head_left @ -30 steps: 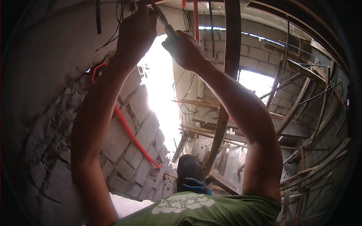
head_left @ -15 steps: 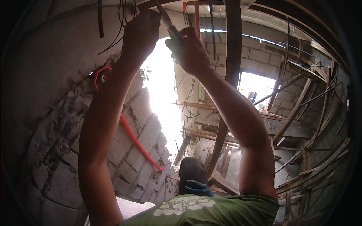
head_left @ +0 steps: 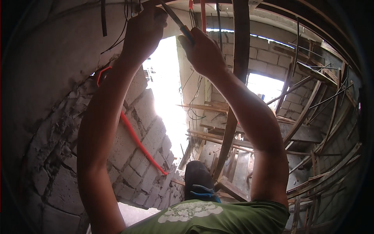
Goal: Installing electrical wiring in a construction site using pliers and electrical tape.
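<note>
Overhead, my right hand [head_left: 204, 52] is closed round the teal and orange handle of a slim metal hand tool [head_left: 175, 17]. Its long grey end points up and left past the top edge, so I cannot make out its exact kind. My left hand [head_left: 144, 33] is raised beside it at the top of the view, fingers curled in. What those fingers hold, if anything, is hidden by the hand and the dark shade. Thin dark wires [head_left: 125, 29] hang just left of the left hand. An orange conduit end with wires [head_left: 191, 6] comes down near the tool.
An orange flexible conduit [head_left: 136, 138] runs down the broken block wall [head_left: 132, 171] at left. An orange box [head_left: 103, 76] sits in that wall. A wooden post [head_left: 240, 46] stands right of my right hand. Timber scaffolding [head_left: 311, 113] crowds the right side.
My right hand has moved slightly right and down, and more of the tool's metal length shows between the hands. My left hand has shifted a little left, still raised.
</note>
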The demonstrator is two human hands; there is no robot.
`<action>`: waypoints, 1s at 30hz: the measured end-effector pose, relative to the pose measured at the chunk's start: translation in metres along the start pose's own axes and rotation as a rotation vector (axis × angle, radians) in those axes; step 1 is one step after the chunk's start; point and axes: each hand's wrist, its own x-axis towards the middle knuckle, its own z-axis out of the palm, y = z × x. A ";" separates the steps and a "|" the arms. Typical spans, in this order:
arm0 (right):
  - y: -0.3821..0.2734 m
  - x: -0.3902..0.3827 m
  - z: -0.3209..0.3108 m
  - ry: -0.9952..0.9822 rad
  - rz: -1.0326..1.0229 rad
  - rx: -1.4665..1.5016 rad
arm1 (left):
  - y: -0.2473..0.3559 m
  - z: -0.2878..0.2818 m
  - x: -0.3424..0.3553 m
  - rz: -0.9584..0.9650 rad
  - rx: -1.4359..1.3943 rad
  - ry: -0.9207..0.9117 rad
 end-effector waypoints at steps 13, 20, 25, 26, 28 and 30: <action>0.012 -0.020 -0.034 -0.250 -0.037 -0.229 | -0.024 -0.062 0.008 0.257 0.034 -0.199; 0.014 -0.003 -0.048 0.100 -0.417 -0.358 | -0.010 -0.083 0.009 0.178 -0.182 -0.309; 0.005 0.009 -0.061 0.092 -0.514 -0.425 | 0.003 -0.089 0.007 0.083 -0.285 -0.342; 0.005 0.011 -0.063 0.102 -0.522 -0.456 | 0.001 -0.090 0.008 0.106 -0.271 -0.345; 0.010 0.016 -0.067 0.119 -0.572 -0.489 | 0.008 -0.090 0.006 0.084 -0.272 -0.350; 0.009 0.019 -0.072 0.135 -0.624 -0.521 | 0.008 -0.090 0.006 0.060 -0.272 -0.353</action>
